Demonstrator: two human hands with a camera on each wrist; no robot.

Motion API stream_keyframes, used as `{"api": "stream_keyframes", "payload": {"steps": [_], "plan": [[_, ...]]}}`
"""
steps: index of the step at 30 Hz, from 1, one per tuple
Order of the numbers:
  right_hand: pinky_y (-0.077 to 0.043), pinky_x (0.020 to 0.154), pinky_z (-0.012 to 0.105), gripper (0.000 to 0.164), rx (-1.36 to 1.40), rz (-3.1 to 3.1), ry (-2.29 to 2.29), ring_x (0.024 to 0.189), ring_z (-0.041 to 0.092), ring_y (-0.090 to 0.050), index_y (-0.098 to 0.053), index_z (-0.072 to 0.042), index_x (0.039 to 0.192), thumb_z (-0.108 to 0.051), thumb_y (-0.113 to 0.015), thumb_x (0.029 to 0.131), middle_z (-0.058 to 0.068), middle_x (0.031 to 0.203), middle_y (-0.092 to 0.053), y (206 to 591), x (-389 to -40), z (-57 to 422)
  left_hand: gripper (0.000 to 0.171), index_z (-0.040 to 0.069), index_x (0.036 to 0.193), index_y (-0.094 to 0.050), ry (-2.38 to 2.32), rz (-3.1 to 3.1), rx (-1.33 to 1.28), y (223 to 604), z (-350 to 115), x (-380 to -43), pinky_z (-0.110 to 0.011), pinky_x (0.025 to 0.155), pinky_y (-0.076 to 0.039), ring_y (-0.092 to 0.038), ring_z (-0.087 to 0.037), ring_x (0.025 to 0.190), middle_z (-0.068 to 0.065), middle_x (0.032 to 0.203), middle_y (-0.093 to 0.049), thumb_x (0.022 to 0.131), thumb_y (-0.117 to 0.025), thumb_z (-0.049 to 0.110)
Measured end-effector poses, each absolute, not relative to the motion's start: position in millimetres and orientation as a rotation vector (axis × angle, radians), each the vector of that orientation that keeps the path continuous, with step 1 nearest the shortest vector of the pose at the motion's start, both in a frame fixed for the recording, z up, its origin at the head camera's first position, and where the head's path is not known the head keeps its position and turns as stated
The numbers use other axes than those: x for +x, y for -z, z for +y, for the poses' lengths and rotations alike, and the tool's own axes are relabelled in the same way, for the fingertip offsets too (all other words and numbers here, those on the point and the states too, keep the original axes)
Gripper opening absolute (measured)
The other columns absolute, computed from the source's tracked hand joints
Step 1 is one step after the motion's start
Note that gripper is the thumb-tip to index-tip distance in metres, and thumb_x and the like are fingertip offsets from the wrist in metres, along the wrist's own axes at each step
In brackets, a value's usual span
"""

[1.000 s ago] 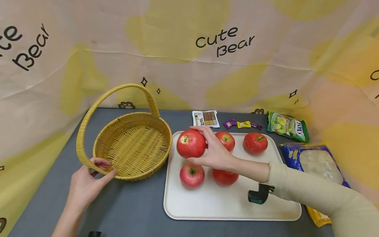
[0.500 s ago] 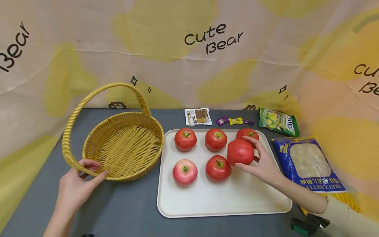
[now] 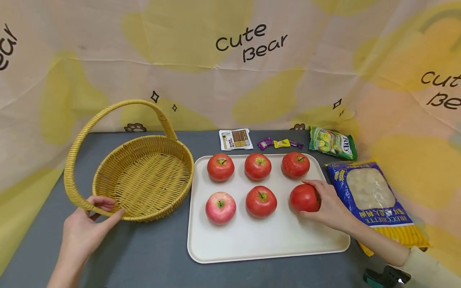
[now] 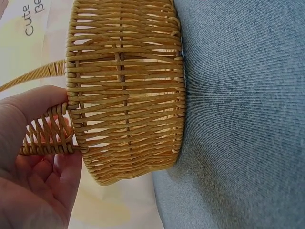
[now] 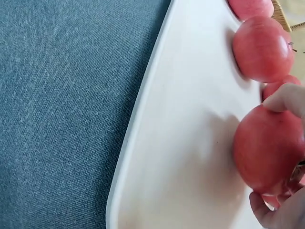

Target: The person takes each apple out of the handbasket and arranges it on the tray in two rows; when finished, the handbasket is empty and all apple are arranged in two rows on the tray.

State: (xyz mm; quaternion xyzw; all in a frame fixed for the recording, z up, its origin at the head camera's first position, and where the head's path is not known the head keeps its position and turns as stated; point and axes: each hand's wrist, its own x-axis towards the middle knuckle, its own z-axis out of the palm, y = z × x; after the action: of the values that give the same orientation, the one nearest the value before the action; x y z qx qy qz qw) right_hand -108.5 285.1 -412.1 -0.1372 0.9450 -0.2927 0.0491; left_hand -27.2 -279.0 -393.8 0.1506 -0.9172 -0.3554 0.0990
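Note:
My left hand (image 3: 84, 230) pinches the base of the looped handle (image 3: 73, 168) on a yellow wicker basket (image 3: 155, 180). In the left wrist view, the thumb lies on one side of the handle's woven foot (image 4: 47, 133) and fingers on the other. A red apple (image 3: 303, 198) is held between the thumb and fingers of my right hand (image 3: 333, 210), at the right side of a white tray (image 3: 266, 242). Whether this apple touches the tray I cannot tell. Several other apples sit in two rows, including a red one (image 3: 261, 202) and a paler pink one (image 3: 221, 208).
Behind the tray lie a white packet (image 3: 235, 139) and small wrapped candies (image 3: 281, 143). A green bag (image 3: 333, 144) and a blue-and-yellow pasta bag (image 3: 374, 196) lie to the right. Printed cloth (image 3: 180, 80) walls the back and sides.
The right hand has carried its apple rightward from the tray's left back area and lowered it at the right. The left hand keeps its hold on the handle. The head view has shifted.

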Motion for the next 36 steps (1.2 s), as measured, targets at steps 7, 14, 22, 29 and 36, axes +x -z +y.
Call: {"api": "stream_keyframes", "payload": {"steps": [7, 14, 22, 29, 36], "plan": [[-0.050, 0.080, 0.057, 0.087, -0.555, 2.898, 0.819, 0.121, 0.036, -0.035, -0.044, -0.005, 0.136, -0.028, -0.090, 0.066, 0.016, 0.131, -0.046, 413, -109, 280, 0.039, 0.011, 0.106, -0.064, 1.056, -2.712, 0.445, 394, -278, -26, -0.004, 0.071, -0.037, -0.050, 0.011, 0.080, -0.007, 0.095, -0.066, 0.080, -0.081, 0.034], [-0.050, 0.081, 0.056, 0.089, -0.619, 2.880, 0.816, 0.120, 0.034, -0.036, -0.045, -0.008, 0.136, -0.030, -0.092, 0.064, 0.014, 0.133, -0.045, 414, -108, 276, 0.038, 0.012, 0.106, -0.064, 1.053, -2.726, 0.455, 394, -277, -25, -0.006, 0.071, -0.038, -0.050, 0.011, 0.080, -0.006, 0.095, -0.066, 0.080, -0.081, 0.034], [-0.049, 0.083, 0.057, 0.088, -0.621, 2.860, 0.863, 0.119, 0.032, -0.039, -0.045, -0.010, 0.138, -0.037, -0.089, 0.067, 0.012, 0.132, -0.046, 419, -108, 275, 0.037, 0.011, 0.105, -0.064, 1.035, -2.721, 0.429, 393, -278, -25, -0.007, 0.070, -0.039, -0.050, 0.013, 0.078, -0.007, 0.093, -0.066, 0.080, -0.081, 0.033], [-0.052, 0.080, 0.052, 0.084, -0.476, 2.782, 0.959, 0.117, 0.033, -0.043, -0.043, -0.011, 0.139, -0.041, -0.084, 0.073, 0.012, 0.131, -0.047, 421, -107, 276, 0.037, 0.011, 0.105, -0.064, 1.034, -2.730, 0.433, 393, -279, -24, -0.007, 0.069, -0.039, -0.050, 0.012, 0.078, -0.003, 0.092, -0.066, 0.080, -0.081, 0.033], [-0.054, 0.079, 0.048, 0.081, -0.428, 2.752, 1.000, 0.115, 0.033, -0.047, -0.043, -0.011, 0.138, -0.039, -0.084, 0.074, 0.012, 0.129, -0.048, 423, -106, 277, 0.037, 0.011, 0.105, -0.064, 1.036, -2.729, 0.439, 394, -279, -22, -0.008, 0.069, -0.039, -0.050, 0.012, 0.079, -0.005, 0.093, -0.066, 0.080, -0.081, 0.033]]}}
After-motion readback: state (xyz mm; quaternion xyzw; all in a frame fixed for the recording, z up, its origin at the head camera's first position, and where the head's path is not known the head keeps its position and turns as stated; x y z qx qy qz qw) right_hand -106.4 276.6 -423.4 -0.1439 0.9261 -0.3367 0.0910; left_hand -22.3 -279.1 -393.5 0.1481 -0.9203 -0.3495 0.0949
